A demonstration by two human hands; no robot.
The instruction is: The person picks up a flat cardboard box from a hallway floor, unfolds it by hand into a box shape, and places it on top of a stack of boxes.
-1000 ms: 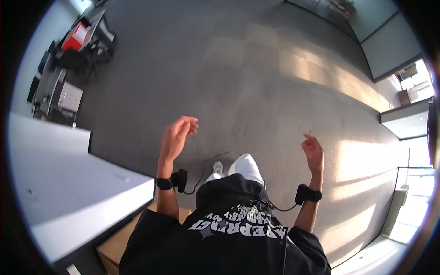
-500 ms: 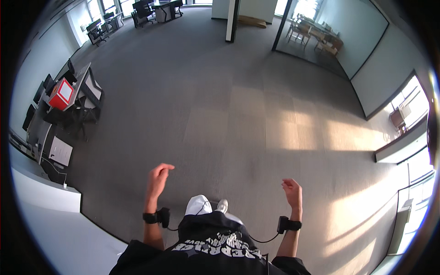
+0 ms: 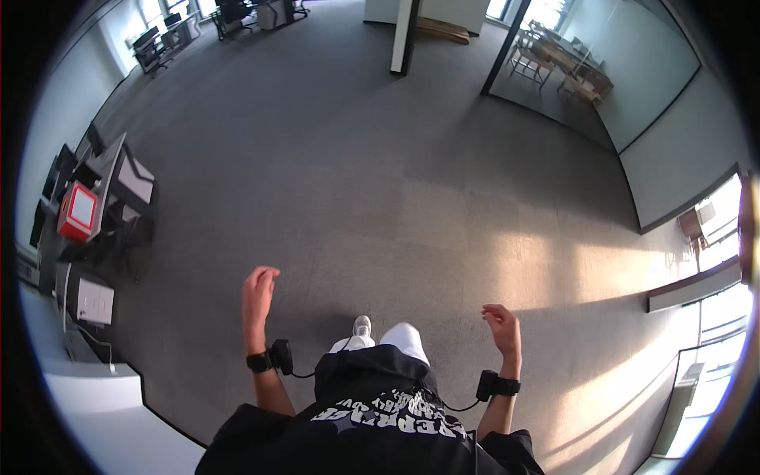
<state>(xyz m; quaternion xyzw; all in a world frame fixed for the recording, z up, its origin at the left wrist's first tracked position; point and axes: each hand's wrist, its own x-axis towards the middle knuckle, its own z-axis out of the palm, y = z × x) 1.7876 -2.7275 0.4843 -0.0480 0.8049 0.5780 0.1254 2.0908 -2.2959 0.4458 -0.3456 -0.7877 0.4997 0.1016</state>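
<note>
Above the grey floor (image 3: 317, 214), the bare left hand (image 3: 259, 297) and right hand (image 3: 503, 328) are held well apart, each empty grip loosely half-curled; boxy black wrist devices (image 3: 281, 357) are worn.

Grey carpet-like floor (image 3: 317, 182), w/ bright sun patches (image 3: 522, 265) on the rt side & a white shoe (image 3: 362, 325) on it, btm ctr. Far end: flat brown boards (image 3: 443, 31) lying on the floor, plus a dark chair (image 3: 149, 51) standing upper lt. Lt side: a table (image 3: 109, 165) stands on it, w/ red box (image 3: 77, 212) & dark monitors (image 3: 62, 168) on top.
</note>
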